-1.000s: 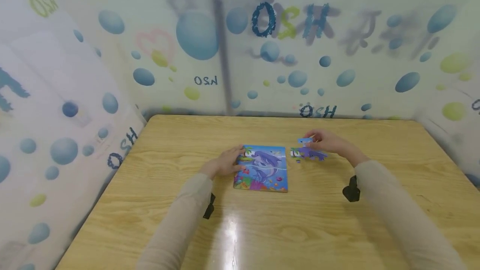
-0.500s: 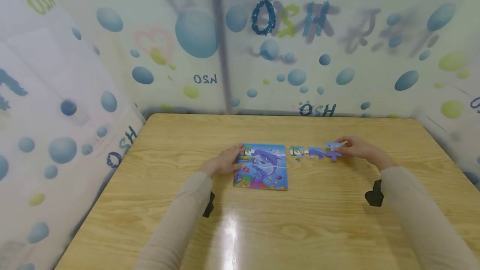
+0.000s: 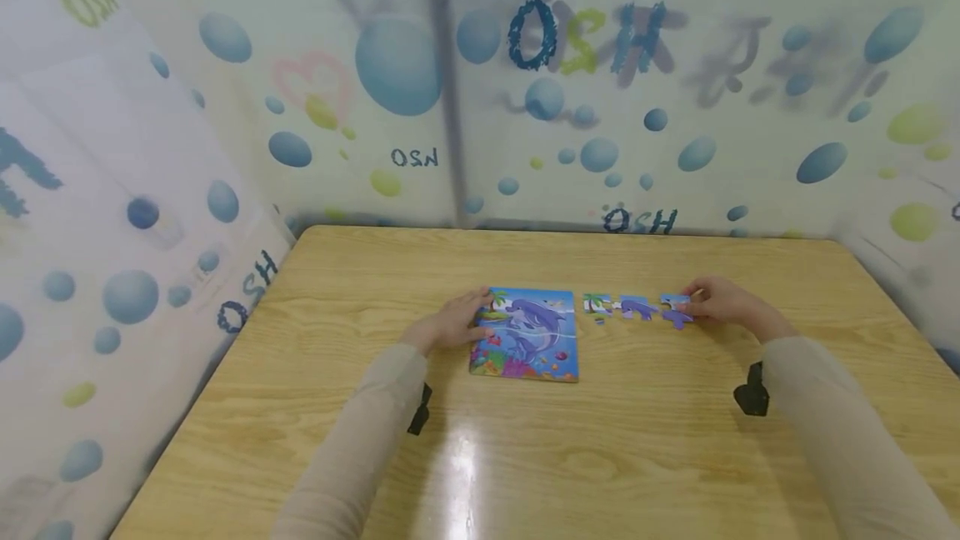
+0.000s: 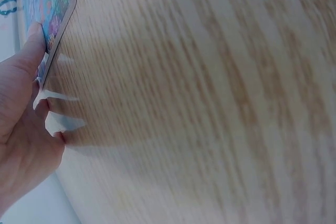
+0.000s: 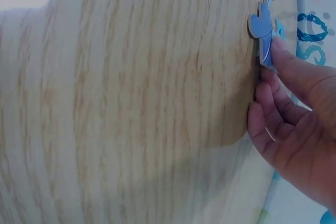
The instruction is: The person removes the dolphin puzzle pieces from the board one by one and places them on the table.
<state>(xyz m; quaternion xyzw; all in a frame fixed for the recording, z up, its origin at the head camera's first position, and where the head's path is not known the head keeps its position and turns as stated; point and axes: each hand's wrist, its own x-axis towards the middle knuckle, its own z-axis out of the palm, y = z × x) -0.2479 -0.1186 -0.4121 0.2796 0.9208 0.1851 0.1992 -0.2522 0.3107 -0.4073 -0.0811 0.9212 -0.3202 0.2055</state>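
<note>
A square jigsaw puzzle [image 3: 528,340] with a dolphin picture lies flat on the wooden table. My left hand [image 3: 452,323] holds its left side; in the left wrist view the thumb [image 4: 32,45] lies on the picture and the other fingers bend beside the edge. To the puzzle's right, a palm-tree piece [image 3: 596,303] and a purple dolphin piece [image 3: 637,307] form a row. At the row's right end my right hand [image 3: 726,307] pinches a blue and purple puzzle piece [image 3: 677,315], thumb on top. The right wrist view shows this puzzle piece [image 5: 262,27] beside another; its underside is hidden.
The wooden table [image 3: 600,457] reaches back to a wall [image 3: 495,132] printed with bubbles and letters. A bright reflection lies on its front part. A dark device [image 3: 752,390] hangs at the right wrist, another dark device [image 3: 421,409] at the left.
My right hand has carried its piece rightward, away from over the other two pieces, and set it lower at the row's right end. My left hand has stayed on the puzzle.
</note>
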